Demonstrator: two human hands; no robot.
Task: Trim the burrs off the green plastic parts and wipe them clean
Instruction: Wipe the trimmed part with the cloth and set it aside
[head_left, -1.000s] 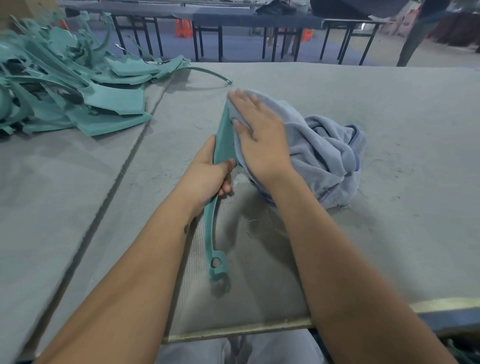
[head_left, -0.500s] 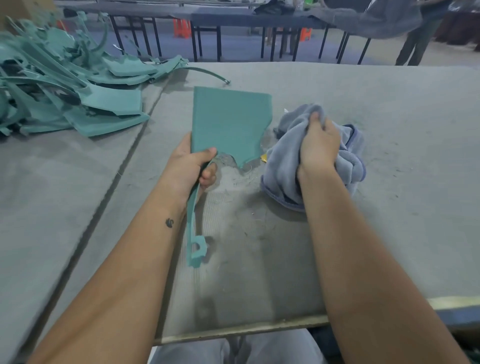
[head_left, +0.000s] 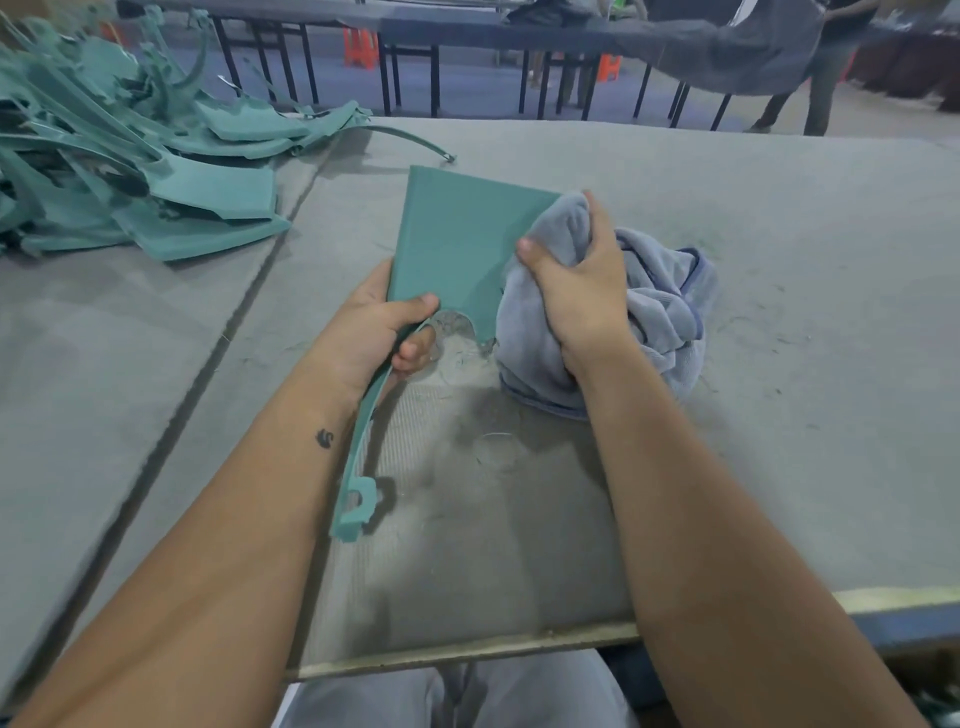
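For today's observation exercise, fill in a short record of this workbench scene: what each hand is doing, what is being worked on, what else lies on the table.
Left hand: grips the flat green plastic part at its narrow neck
Right hand: clutches the bunched grey-blue cloth against the part's right edge
Stage: wiping
Also on table: heap of green plastic parts, far left
Surface: grey felt-covered table, with scattered trimmings

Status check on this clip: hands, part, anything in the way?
Left hand grips green part at its neck. Right hand bunches grey cloth against part's right edge. Part pile far left, nothing blocking.
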